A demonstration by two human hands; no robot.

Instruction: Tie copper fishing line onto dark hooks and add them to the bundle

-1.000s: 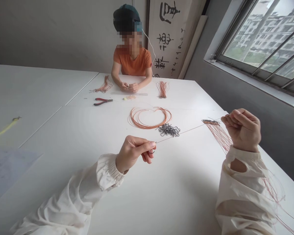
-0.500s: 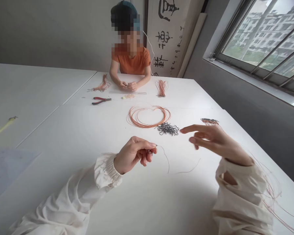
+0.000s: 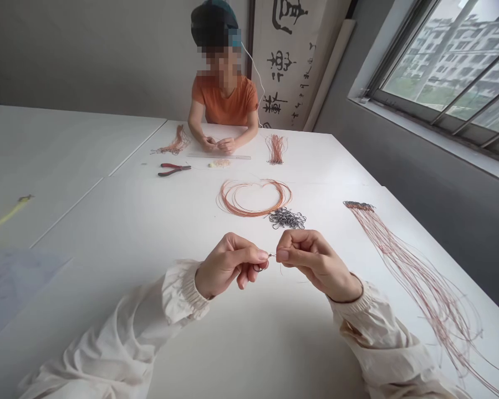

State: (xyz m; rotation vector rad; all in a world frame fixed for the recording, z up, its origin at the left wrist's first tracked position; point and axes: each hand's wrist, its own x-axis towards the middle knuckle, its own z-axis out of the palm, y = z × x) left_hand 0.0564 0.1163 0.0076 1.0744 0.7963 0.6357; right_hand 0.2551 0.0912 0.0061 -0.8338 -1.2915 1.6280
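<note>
Gripping a thin wire [image 3: 273, 255], left hand [image 3: 228, 266] and right hand [image 3: 318, 263] pinched shut

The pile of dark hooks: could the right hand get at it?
Probably yes: the right hand sits close to the hooks with nothing between, though it is pinching a thin line.

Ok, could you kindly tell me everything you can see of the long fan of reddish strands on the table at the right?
The long fan of reddish strands is many fine, limp lines. At its upper end they gather in a tight dark row. They spread downward to the right, lying flat on the white table.
</note>
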